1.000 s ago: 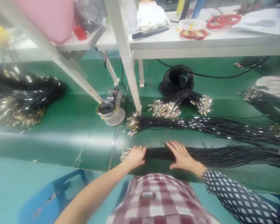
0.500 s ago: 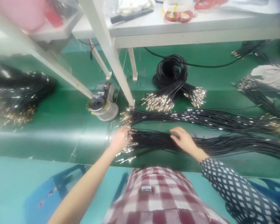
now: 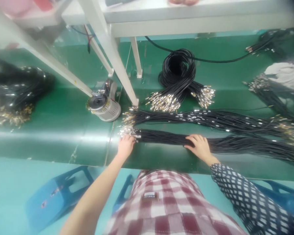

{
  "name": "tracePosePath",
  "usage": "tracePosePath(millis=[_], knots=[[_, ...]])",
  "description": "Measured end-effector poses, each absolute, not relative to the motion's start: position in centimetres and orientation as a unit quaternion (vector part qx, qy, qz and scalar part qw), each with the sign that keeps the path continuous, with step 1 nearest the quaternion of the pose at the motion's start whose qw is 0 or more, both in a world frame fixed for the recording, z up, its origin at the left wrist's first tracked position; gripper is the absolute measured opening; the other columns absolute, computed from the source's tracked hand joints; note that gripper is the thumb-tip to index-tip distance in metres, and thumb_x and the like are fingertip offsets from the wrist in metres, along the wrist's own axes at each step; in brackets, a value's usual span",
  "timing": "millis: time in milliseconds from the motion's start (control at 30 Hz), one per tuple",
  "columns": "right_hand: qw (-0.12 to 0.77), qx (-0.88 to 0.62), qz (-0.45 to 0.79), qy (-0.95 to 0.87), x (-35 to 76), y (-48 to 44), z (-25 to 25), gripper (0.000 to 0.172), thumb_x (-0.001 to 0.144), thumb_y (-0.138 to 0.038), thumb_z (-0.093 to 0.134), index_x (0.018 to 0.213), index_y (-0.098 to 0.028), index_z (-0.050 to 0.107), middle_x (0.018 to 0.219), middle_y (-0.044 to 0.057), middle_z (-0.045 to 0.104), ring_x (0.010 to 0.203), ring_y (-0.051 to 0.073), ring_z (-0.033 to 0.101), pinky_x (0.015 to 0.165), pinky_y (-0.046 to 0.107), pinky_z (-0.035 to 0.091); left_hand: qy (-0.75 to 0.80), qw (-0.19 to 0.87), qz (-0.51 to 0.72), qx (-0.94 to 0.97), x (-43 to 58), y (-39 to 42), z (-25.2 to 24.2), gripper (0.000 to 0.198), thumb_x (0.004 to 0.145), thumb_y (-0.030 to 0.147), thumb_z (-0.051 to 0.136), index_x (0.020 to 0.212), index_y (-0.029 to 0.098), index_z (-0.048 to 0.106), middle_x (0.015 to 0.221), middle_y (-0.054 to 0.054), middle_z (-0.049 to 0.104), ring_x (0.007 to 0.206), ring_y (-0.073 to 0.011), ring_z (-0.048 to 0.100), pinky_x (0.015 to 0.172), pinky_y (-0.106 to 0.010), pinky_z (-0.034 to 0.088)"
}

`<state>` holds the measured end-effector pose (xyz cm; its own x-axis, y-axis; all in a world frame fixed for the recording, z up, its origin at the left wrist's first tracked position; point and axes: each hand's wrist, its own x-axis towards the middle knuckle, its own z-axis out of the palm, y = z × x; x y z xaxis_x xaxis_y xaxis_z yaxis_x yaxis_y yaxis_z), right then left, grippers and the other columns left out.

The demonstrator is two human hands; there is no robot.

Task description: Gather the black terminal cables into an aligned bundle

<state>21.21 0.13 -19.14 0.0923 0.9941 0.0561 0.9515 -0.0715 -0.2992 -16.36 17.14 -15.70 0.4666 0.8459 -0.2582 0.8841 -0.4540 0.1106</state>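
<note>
A long bundle of thin black cables [image 3: 161, 137] with metal end connectors lies along the near edge of the green belt [image 3: 51, 130]. My left hand [image 3: 125, 146] rests against its connector end at the left, fingers curled against the tips. Further right, my right hand [image 3: 199, 146] lies over the same bundle with its fingers curved round it. A second straight bundle [image 3: 198, 118] lies just beyond, parallel to the first.
A coiled black cable bundle [image 3: 178, 76] sits further back. A tape dispenser [image 3: 103, 105] stands by a white frame leg [image 3: 112, 55]. More cable heaps lie at the far left [image 3: 12, 94] and right [image 3: 271, 98]. Blue stools [image 3: 56, 192] stand on the floor below.
The loose, fanned-out connector ends have been gathered into a tidy bundle. Both hands moved slightly away from me along with the bundle, and the camera tilted down.
</note>
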Motion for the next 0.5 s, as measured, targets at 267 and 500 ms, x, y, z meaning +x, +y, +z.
tracePosePath(millis=[267, 500], knots=[[0.193, -0.695, 0.119, -0.683, 20.4, -1.5, -18.2, 0.028, 0.096, -0.034, 0.045, 0.102, -0.022, 0.069, 0.112, 0.008, 0.068, 0.105, 0.024, 0.060, 0.090, 0.039, 0.042, 0.394, 0.089, -0.047, 0.914, -9.3, 16.5, -13.0, 0.050, 0.082, 0.016, 0.050, 0.132, 0.016, 0.046, 0.136, -0.016, 0.047, 0.127, -0.0334, 0.040, 0.103, -0.047, 0.031], [0.169, -0.640, 0.171, -0.730, 19.3, -6.8, -18.0, 0.017, 0.091, -0.029, 0.054, 0.101, -0.022, 0.066, 0.105, 0.006, 0.069, 0.097, 0.021, 0.063, 0.087, 0.038, 0.044, 0.297, 0.124, -0.088, 0.943, -10.8, 12.4, -16.0, 0.025, 0.083, 0.009, 0.046, 0.098, 0.016, 0.064, 0.099, -0.013, 0.065, 0.098, -0.0284, 0.058, 0.088, -0.041, 0.042]])
